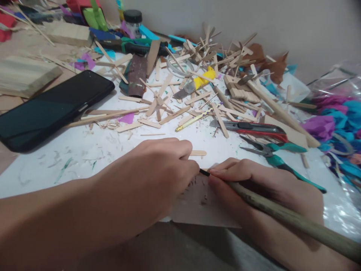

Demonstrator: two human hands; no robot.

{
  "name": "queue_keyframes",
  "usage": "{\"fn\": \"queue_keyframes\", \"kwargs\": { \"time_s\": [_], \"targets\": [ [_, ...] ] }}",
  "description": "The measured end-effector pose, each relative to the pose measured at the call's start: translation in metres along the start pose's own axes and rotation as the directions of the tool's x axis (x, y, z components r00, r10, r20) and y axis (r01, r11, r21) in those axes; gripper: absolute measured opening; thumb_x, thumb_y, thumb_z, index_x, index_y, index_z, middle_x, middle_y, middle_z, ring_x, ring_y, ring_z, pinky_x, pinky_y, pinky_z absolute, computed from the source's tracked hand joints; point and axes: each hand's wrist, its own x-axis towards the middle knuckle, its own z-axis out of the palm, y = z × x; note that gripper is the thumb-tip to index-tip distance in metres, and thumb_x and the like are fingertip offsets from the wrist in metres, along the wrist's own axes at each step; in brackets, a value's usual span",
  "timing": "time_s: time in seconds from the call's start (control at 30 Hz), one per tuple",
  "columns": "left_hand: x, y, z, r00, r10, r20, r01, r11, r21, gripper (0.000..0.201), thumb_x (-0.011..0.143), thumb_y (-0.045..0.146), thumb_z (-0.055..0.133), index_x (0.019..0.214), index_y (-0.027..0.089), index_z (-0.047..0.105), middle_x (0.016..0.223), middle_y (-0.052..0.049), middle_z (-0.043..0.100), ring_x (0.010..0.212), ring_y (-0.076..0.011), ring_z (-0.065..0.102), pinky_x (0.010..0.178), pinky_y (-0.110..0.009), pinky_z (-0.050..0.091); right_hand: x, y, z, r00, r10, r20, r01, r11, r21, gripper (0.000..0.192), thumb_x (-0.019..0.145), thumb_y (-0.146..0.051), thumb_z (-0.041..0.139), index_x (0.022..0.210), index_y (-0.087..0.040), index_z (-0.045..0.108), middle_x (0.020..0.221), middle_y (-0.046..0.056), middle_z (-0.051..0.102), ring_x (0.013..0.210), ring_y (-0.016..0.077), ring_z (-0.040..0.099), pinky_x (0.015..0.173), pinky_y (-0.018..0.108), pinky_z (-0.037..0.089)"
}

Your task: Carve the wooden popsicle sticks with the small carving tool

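Observation:
My right hand (262, 180) pinches a thin tool near its tip. The tool has a long, round wooden handle (284, 214) that runs back over the wrist, and a short dark tip (204, 172) pointing at my other hand. My left hand (166, 165) is closed with its fingers curled under, its thumb side close to that tip; what it grips is hidden. The end of a craft stick (199, 153) shows just beyond its knuckles. Below both hands, a pale board (203, 210) with dark scraps lies at the table's front edge.
A black phone (56, 109) lies at left near wood blocks (25, 75). Loose craft sticks (175, 114) cover the back, with a box cutter (249, 127) and green-handled pliers (282, 154) at right. Plastic wrap and crumpled coloured paper (321, 126) fill the right edge.

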Motion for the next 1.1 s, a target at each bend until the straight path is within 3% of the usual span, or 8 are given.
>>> {"fn": "queue_keyframes", "kwargs": {
  "time_s": [0.3, 0.67, 0.8, 1.0, 1.1],
  "targets": [
    [-0.001, 0.002, -0.002, 0.997, -0.077, 0.03, 0.078, 0.996, -0.046, 0.029, 0.088, -0.003, 0.052, 0.084, 0.02, 0.07, 0.076, 0.001, 0.05, 0.064, -0.016, 0.047, 0.059, -0.033, 0.031, 0.003, -0.008, 0.002, 0.999, -0.001, 0.044, -0.001, 0.998, 0.058, 0.024, 0.093, -0.017, 0.07, 0.073, -0.03, 0.067, 0.074, -0.004, 0.081, 0.053, 0.0154, 0.072, 0.048, 0.025, 0.054],
    [-0.001, 0.004, 0.0, 0.996, -0.092, 0.019, 0.093, 0.995, -0.043, 0.025, 0.092, 0.0, 0.056, 0.077, 0.019, 0.06, 0.077, 0.001, 0.049, 0.065, -0.0147, 0.045, 0.061, -0.032, 0.029, 0.001, -0.006, -0.002, 0.994, -0.033, 0.108, 0.038, 0.998, -0.048, 0.026, 0.097, -0.022, 0.069, 0.073, -0.028, 0.067, 0.08, -0.002, 0.085, 0.058, 0.017, 0.076, 0.047, 0.025, 0.051],
    [0.0, 0.004, -0.003, 0.994, -0.102, 0.036, 0.103, 0.994, -0.048, 0.025, 0.093, 0.001, 0.055, 0.077, 0.02, 0.059, 0.077, 0.001, 0.049, 0.065, -0.0149, 0.046, 0.061, -0.032, 0.029, 0.0, -0.007, -0.004, 0.994, 0.013, 0.111, -0.01, 1.0, -0.02, 0.024, 0.098, -0.021, 0.068, 0.074, -0.027, 0.069, 0.078, -0.002, 0.084, 0.059, 0.017, 0.077, 0.049, 0.024, 0.053],
    [0.0, 0.004, -0.002, 0.991, -0.103, 0.081, 0.108, 0.992, -0.057, 0.022, 0.095, 0.002, 0.057, 0.083, 0.02, 0.063, 0.081, 0.001, 0.054, 0.067, -0.0147, 0.049, 0.061, -0.031, 0.031, 0.005, -0.007, -0.01, 0.986, 0.15, -0.074, -0.145, 0.987, 0.067, 0.016, 0.091, -0.018, 0.077, 0.078, -0.027, 0.074, 0.076, -0.002, 0.081, 0.059, 0.0145, 0.073, 0.052, 0.02, 0.056],
    [-0.001, 0.004, 0.0, 0.995, -0.078, 0.057, 0.08, 0.996, -0.041, 0.025, 0.091, -0.002, 0.057, 0.082, 0.019, 0.065, 0.079, 0.001, 0.055, 0.065, -0.0142, 0.049, 0.058, -0.031, 0.031, 0.008, -0.004, -0.011, 0.984, 0.173, -0.051, -0.169, 0.982, 0.083, 0.009, 0.088, -0.021, 0.08, 0.081, -0.027, 0.079, 0.076, 0.0, 0.082, 0.057, 0.0159, 0.073, 0.049, 0.021, 0.056]
  ]
}}
